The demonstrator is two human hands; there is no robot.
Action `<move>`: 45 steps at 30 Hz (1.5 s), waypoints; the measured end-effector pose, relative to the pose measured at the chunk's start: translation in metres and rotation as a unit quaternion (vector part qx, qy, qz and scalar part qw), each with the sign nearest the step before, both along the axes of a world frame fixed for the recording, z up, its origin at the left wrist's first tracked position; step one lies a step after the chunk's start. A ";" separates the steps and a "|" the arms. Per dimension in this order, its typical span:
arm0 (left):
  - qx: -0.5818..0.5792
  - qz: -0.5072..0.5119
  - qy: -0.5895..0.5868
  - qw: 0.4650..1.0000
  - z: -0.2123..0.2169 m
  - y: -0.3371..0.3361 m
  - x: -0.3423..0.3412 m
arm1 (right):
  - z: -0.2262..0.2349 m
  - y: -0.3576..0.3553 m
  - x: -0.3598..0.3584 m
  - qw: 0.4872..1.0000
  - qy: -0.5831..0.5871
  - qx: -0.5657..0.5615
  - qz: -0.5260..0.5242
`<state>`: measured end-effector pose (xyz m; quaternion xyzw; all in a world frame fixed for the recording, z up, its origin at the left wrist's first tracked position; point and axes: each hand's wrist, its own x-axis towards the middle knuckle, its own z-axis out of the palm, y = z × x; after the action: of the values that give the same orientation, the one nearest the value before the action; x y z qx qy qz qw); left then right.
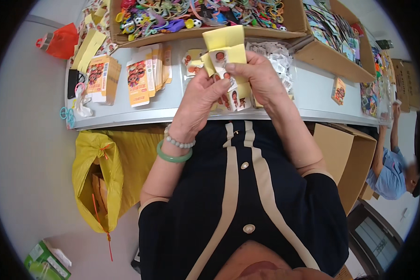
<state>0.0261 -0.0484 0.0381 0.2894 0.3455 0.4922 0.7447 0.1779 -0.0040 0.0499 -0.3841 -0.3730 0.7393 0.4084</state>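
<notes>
A white table (pixel 312 84) carries a cardboard toy box (pixel 266 32); in front of its left part lie fanned orange cartons (pixel 137 84), to its right a card-filled box (pixel 331 57) and a small orange pack (pixel 339 91).

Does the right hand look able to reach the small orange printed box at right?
Likely yes, once freed: the right hand holds yellow paper sheets; bare white tabletop surrounds the orange box.

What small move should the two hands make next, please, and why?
Probably the right hand should ease one piece apart while the left hand steadies the others, because the yellow and cartoon-printed paper pieces overlap at differing angles and both hands grip them.
</notes>
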 end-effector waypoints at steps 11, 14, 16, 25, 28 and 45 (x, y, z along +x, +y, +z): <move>-0.072 0.071 0.006 0.995 -0.011 0.000 -0.013 | -0.018 -0.002 -0.016 0.772 -0.496 0.396 -0.019; -0.071 0.030 0.055 0.995 -0.010 0.002 -0.018 | -0.010 0.010 -0.016 0.940 -0.260 0.222 0.014; -0.080 -0.032 0.062 0.994 -0.003 0.002 -0.020 | -0.003 0.015 -0.018 0.966 -0.175 0.188 -0.007; -0.078 0.037 0.100 0.991 0.002 -0.002 -0.012 | -0.011 0.017 -0.023 0.898 -0.378 0.226 -0.002; -0.087 -0.026 0.190 0.978 0.010 0.000 -0.021 | -0.021 0.026 -0.027 0.784 -0.528 0.298 -0.130; -0.039 0.104 0.069 0.991 -0.005 0.010 -0.017 | 0.003 0.017 0.010 0.916 -0.186 0.120 0.335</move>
<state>0.0087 -0.0387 0.0329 0.2556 0.4434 0.5320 0.6746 0.1876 0.0132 0.0532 -0.3153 -0.6348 0.6977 0.1035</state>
